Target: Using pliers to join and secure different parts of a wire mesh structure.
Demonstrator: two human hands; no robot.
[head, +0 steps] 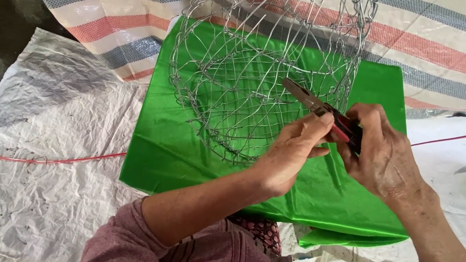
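Our right hand (386, 157) is wrapping closed around the red handles of a pair of pliers (322, 110), whose slim grey metal jaws are pointing up and left into the wire basket (254, 72). Our left hand (294, 152) is curling its fingers together, thumb and forefinger pinching at the pliers just where the metal meets the handles; we cannot tell whether a strand of wire is caught between them. Both hands are meeting at the basket's near right rim. We are seeing the basket as an open, rounded cage of thin, shiny wire, twisted into irregular loops and tilting its mouth toward us. It is resting on a smooth, glossy green sheet (180, 154), which is lying creased over a crinkled white woven sack (37, 120). A thin red cord (25, 160) is running across the sack and under the green sheet. Behind the basket a coarse striped tarp (443, 39) in red, blue and cream is spreading out. Mauve sleeves (124, 244) are covering our upper arms.
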